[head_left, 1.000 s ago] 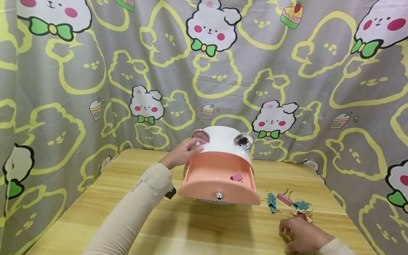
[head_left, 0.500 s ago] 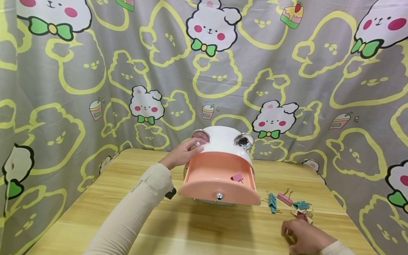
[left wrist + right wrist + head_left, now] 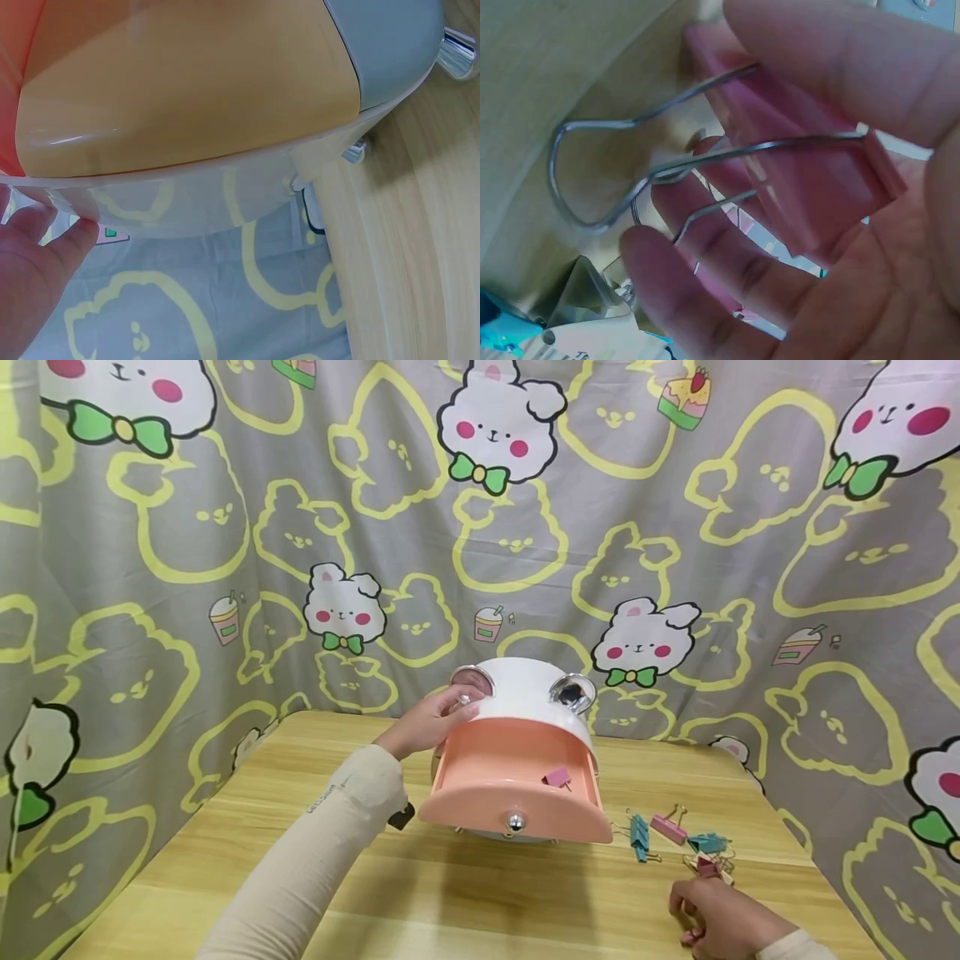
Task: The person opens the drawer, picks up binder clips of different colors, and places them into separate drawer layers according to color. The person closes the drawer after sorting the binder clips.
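A white desktop drawer box [image 3: 525, 681] with silver ears stands on the table, its top peach drawer [image 3: 517, 806] pulled out. Inside lies a pink binder clip [image 3: 557, 776]. My left hand [image 3: 427, 724] holds the box by its left ear; in the left wrist view, fingertips touch the white shell [image 3: 195, 199]. At the lower right, my right hand [image 3: 731, 914] holds another pink binder clip [image 3: 810, 165], its wire handles pointing away from the palm. Just beyond that hand is a pile of binder clips: teal [image 3: 639, 835], pink [image 3: 669, 827] and dark red [image 3: 707, 866].
The wooden table [image 3: 300, 877] meets a grey patterned curtain [image 3: 420, 543] at the back and sides. A small black object [image 3: 402, 815] shows by my left wrist. Lower orange and blue-grey drawers [image 3: 397, 52] are closed, and the box stands on silver feet [image 3: 456, 54].
My right hand has drawn slightly right and toward me, and a pink binder clip now shows between its fingers. The left hand and the drawer have kept their places.
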The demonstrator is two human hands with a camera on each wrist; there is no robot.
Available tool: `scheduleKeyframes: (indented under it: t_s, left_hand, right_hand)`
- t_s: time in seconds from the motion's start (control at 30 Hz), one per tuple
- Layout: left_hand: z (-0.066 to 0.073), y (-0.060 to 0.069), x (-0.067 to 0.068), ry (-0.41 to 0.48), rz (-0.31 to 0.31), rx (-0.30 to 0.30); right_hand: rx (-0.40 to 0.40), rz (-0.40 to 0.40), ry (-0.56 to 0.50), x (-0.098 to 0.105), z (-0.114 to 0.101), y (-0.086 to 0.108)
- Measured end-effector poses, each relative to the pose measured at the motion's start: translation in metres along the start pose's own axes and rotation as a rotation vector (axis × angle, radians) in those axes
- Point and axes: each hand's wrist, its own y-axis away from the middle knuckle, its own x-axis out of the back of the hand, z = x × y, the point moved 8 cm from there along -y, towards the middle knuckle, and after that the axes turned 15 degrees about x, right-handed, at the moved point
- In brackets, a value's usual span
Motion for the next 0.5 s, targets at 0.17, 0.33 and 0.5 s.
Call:
scheduleKeyframes:
  t_s: [0.17,0.33,0.5]
  left_hand:
    - [-0.0014,-0.0007,-0.0011,0.008,-0.011,-0.004]
    - [-0.001,-0.0009,-0.0011,0.014,-0.012,0.001]
    - [-0.0006,-0.0006,-0.0006,0.014,-0.008,0.007]
  right_hand:
    - [0.014,0.003,0.007,-0.0004,-0.0003,-0.0009]
    - [0.029,0.008,-0.008,0.0,-0.0006,-0.0007]
    - [0.076,0.022,0.091,0.0028,-0.0022,-0.0008]
